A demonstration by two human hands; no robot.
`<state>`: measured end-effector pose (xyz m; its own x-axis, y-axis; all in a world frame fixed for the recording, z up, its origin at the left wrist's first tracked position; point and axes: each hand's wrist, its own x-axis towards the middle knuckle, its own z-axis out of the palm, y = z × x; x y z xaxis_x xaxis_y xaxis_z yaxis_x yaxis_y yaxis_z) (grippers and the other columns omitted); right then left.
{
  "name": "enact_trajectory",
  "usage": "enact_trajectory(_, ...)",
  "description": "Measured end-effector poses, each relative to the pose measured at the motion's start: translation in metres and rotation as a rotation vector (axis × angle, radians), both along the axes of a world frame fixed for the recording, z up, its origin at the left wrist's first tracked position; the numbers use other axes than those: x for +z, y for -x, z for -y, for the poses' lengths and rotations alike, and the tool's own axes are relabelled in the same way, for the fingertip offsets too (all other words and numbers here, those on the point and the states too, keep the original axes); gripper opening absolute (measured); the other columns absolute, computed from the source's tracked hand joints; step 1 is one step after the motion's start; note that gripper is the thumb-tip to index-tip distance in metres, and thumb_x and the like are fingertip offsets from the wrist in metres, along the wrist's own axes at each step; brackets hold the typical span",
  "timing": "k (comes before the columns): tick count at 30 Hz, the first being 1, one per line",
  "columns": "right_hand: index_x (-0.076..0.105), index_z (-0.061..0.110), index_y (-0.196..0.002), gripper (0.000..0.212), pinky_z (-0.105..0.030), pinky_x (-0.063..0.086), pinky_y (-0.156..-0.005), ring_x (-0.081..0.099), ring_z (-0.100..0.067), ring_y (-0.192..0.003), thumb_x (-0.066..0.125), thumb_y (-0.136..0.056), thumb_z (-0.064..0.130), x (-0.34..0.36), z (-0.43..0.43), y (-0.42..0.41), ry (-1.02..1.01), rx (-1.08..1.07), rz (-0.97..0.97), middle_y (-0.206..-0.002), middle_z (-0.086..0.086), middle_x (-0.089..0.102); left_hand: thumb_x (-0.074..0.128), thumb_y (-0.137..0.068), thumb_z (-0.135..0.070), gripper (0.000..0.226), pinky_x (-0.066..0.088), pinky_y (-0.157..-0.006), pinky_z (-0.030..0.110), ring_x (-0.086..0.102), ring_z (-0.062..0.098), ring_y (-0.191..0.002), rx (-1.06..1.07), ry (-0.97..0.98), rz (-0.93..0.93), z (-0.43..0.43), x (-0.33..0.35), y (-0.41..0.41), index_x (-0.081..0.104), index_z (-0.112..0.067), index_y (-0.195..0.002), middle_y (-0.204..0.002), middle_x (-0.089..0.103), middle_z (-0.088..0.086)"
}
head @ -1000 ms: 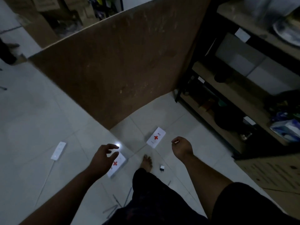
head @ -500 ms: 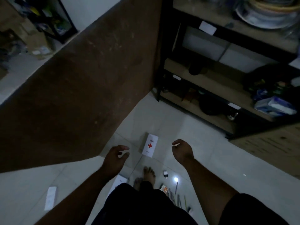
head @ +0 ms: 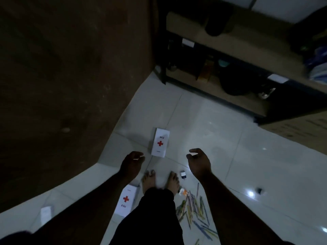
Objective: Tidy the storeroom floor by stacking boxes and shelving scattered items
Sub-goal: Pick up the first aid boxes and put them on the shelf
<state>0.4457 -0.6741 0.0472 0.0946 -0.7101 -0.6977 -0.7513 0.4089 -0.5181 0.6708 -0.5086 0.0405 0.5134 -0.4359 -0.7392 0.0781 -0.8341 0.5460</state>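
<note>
Glossy pale floor tiles [head: 238, 156] underfoot, coloured pencils [head: 192, 207] strewn right of the bare feet [head: 148, 182], the near red-cross box [head: 126, 200] lying flat to their left. The left hand [head: 131, 164] and right hand [head: 199, 161] hover, fingers loosely curled, holding nothing. The second red-cross box [head: 160, 142] lies just ahead. Beyond, a tall brown board [head: 70, 76] stands left, a dark shelf unit [head: 230, 71] right.

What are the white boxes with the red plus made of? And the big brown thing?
The far box and near box look like thin matte cardboard: flat printed faces, sharp edges. The brown panel seems cardboard or fibreboard: dull, speckled surface.
</note>
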Motion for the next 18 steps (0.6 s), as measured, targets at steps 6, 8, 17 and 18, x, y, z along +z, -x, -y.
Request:
enact_trajectory(6,0.064,0.028,-0.108,0.019,-0.021,0.042,-0.06,0.065,-0.007,-0.064,0.068,-0.09,0.027,-0.183,0.003,-0.037,-0.064,-0.066,0.049,-0.059,0.01,0.068,0.067,-0.097,-0.034,0.028,0.05,-0.091,0.034,0.062,0.019,-0.105,0.002,-0.081,0.049,0.03,-0.167,-0.017,0.064,-0.021,-0.12,-0.113,0.064,-0.004)
enact_trajectory(8,0.064,0.028,-0.111,0.022,-0.023,0.046,-0.062,0.065,-0.009,-0.067,0.069,-0.09,0.028,-0.246,0.004,-0.051,-0.089,-0.087,0.057,-0.069,0.01,0.07,0.068,-0.095,-0.039,0.035,0.052,-0.094,0.036,0.062,0.02,-0.108,-0.024,-0.1,0.046,0.037,-0.229,-0.022,0.061,-0.022,-0.125,-0.117,0.063,-0.003)
enact_trajectory(17,0.04,0.025,-0.149,0.062,-0.026,0.051,-0.064,0.061,-0.026,-0.116,0.07,-0.095,0.026,-0.465,-0.002,-0.094,-0.351,-0.2,0.211,-0.141,-0.005,0.056,0.067,-0.095,-0.044,0.066,0.054,-0.088,0.033,0.059,0.023,-0.119,-0.037,-0.07,-0.127,0.062,-0.442,-0.032,0.039,-0.023,-0.151,-0.144,0.053,0.004)
enact_trajectory(18,0.049,0.027,-0.141,0.052,-0.031,0.055,-0.069,0.063,-0.026,-0.114,0.068,-0.093,0.027,-0.483,-0.006,-0.098,-0.36,-0.167,0.253,-0.138,-0.005,0.06,0.067,-0.095,-0.042,0.057,0.056,-0.085,0.033,0.062,0.022,-0.114,-0.035,-0.045,-0.182,0.063,-0.455,-0.029,0.046,-0.025,-0.145,-0.138,0.058,0.003)
